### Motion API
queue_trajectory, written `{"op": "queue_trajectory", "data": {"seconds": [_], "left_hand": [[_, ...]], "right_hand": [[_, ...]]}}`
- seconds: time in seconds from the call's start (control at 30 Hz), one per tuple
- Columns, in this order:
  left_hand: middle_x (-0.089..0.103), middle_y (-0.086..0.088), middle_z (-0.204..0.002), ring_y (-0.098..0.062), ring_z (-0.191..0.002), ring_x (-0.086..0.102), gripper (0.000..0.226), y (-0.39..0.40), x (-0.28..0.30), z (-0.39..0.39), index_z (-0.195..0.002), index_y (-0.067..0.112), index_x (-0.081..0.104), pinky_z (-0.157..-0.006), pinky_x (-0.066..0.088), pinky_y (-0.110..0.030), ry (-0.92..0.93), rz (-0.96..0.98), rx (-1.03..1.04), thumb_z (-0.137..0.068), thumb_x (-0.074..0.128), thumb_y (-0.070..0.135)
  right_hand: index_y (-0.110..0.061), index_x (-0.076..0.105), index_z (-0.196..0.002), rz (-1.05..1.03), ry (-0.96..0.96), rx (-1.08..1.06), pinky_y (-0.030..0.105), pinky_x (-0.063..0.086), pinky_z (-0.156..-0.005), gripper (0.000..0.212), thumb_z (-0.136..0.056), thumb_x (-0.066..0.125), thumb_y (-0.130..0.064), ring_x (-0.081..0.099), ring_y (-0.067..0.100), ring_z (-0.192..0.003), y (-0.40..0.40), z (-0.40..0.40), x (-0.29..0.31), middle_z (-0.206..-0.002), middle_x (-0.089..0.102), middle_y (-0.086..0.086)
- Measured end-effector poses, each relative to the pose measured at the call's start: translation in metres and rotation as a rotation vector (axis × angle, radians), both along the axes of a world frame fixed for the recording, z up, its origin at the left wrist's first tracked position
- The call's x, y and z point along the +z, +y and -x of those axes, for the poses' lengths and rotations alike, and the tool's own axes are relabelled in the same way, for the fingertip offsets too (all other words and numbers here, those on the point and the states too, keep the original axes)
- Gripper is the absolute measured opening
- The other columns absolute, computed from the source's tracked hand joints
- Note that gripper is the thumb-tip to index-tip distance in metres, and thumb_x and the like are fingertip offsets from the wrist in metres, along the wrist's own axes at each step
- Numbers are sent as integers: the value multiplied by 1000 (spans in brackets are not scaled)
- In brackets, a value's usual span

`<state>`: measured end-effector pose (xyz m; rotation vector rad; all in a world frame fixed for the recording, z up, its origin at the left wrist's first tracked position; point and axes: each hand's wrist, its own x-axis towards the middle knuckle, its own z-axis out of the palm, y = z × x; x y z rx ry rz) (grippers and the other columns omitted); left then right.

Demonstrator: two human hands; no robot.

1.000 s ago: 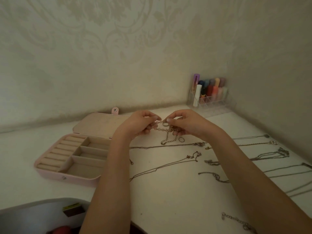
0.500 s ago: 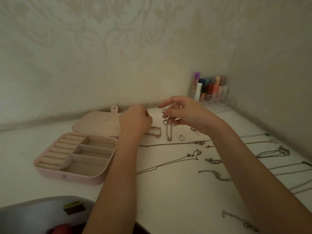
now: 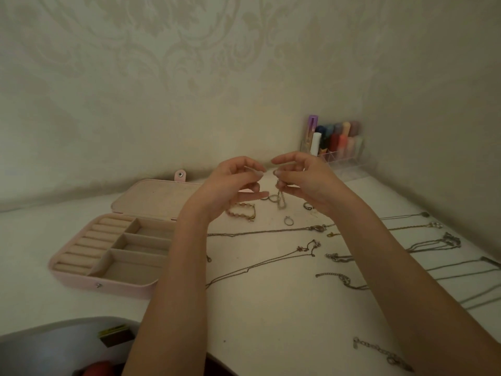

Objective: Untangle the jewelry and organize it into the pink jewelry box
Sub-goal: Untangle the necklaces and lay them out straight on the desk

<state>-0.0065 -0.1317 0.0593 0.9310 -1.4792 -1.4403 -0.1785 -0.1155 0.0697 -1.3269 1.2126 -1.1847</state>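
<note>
We saw a short silver chain (image 3: 280,198) dangling above the tabletop (image 3: 271,308), pinched by the right hand (image 3: 306,183). The left hand (image 3: 230,183) hovered beside it, fingers loosely curled, holding nothing. The pink jewelry box (image 3: 108,256) lay open near the tabletop's left edge.

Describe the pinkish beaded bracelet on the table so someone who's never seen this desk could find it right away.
Start at the open pink jewelry box on the white table. Just right of its lid, below the left hand, lies the beaded bracelet in a small curled loop. Unlike the thin grey chains around it, it is chunky, with pinkish-gold beads.
</note>
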Motion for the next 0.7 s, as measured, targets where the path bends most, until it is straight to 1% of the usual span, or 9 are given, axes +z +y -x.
{"op": "queue_trajectory", "data": {"seconds": [0.07, 0.13, 0.17, 0.3, 0.4, 0.47, 0.57, 0.63, 0.7], "left_hand": [[52, -2, -78, -10, -68, 57, 13, 0, -1, 4, -94, 11, 61, -84, 56, -36, -102, 63, 17, -85, 63, 2], [61, 2, -92, -11, -78, 62, 24, -1, -3, 6, -99, 16, 60, -86, 52, -34, -253, 142, 20, -79, 71, 9], [65, 3, -96, -11, -82, 65, 29, -1, -4, 7, -101, 16, 59, -86, 51, -33, -279, 153, 11, -77, 74, 10], [71, -4, -89, -18, -87, 68, 27, -5, -10, 9, -95, 10, 59, -90, 51, -34, -266, 154, 72, -74, 76, 6], [70, -9, -84, -21, -79, 68, 17, -8, -13, 8, -84, 10, 62, -84, 56, -34, -207, 181, 103, -76, 71, -1], [67, -7, -80, -16, -69, 67, 17, -9, -13, 8, -82, 10, 62, -75, 57, -27, -177, 170, 132, -78, 66, -6], [64, 1, -76, -7, -61, 60, 14, -13, -17, 11, -83, 12, 62, -56, 47, -18, -279, 285, 242, -81, 63, -2], [62, 4, -76, -6, -57, 52, 18, -13, -18, 14, -84, 13, 61, -52, 43, -16, -331, 391, 286, -82, 58, -4], [62, 3, -80, -8, -56, 52, 25, -13, -17, 16, -84, 15, 61, -51, 45, -17, -350, 444, 320, -80, 52, -8]], "right_hand": [[-8, 63, -105, 9, -3, 39, 29, 57, -75, 22, -85, 63, 2, 60, 13, -65, 1, -3, 0, -82, 62, 5], [-8, 63, -105, 38, 21, 57, 31, 57, -77, 22, -85, 63, 1, 61, 13, -68, 1, -5, 2, -82, 63, 5], [-7, 63, -105, 52, 34, 54, 31, 57, -77, 21, -85, 63, 1, 62, 13, -69, 1, -6, 4, -81, 63, 5], [-5, 63, -106, 50, -19, 70, 33, 60, -74, 22, -85, 63, 1, 63, 14, -73, 1, -8, 4, -83, 62, 6], [-3, 62, -108, 64, -23, 89, 32, 59, -76, 24, -84, 63, 2, 64, 16, -77, 0, -8, 1, -87, 62, 8], [-6, 63, -105, 107, 72, 73, 30, 59, -77, 23, -83, 65, 1, 65, 17, -77, -2, -8, -1, -89, 63, 8], [-15, 64, -100, 199, 393, 16, 24, 54, -70, 23, -81, 68, -3, 62, 13, -74, -6, -9, -6, -90, 65, 7], [-19, 62, -100, 255, 569, -7, 21, 51, -63, 24, -82, 66, -4, 59, 11, -73, -11, -9, -9, -89, 64, 5], [-19, 62, -96, 300, 663, -30, 21, 50, -62, 21, -82, 64, -2, 59, 14, -73, -19, -10, -7, -86, 63, 2]]}}
